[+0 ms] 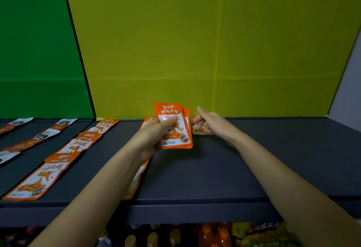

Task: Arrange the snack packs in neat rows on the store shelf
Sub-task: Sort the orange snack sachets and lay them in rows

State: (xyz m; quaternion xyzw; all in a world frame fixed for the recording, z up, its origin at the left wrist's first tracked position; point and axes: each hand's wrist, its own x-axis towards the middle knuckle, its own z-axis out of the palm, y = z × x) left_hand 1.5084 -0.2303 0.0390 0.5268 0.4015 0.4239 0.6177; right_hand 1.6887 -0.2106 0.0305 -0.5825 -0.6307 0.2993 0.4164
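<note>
Your left hand (154,135) grips the spare packs (174,127) upright as a ready supply; your right hand (209,122), seemingly loose-fingered, presses a pack (201,130) flat at the shelf (254,158) back, starting a new row.

Snack packs, orange, on dark shelf (254,168).
Left hand (154,137) holds upright stack of packs (174,127); right hand (211,122) fingers touch 1 flat pack (201,130) by yellow back panel (195,41); 3-pack row (72,147) at left.
</note>
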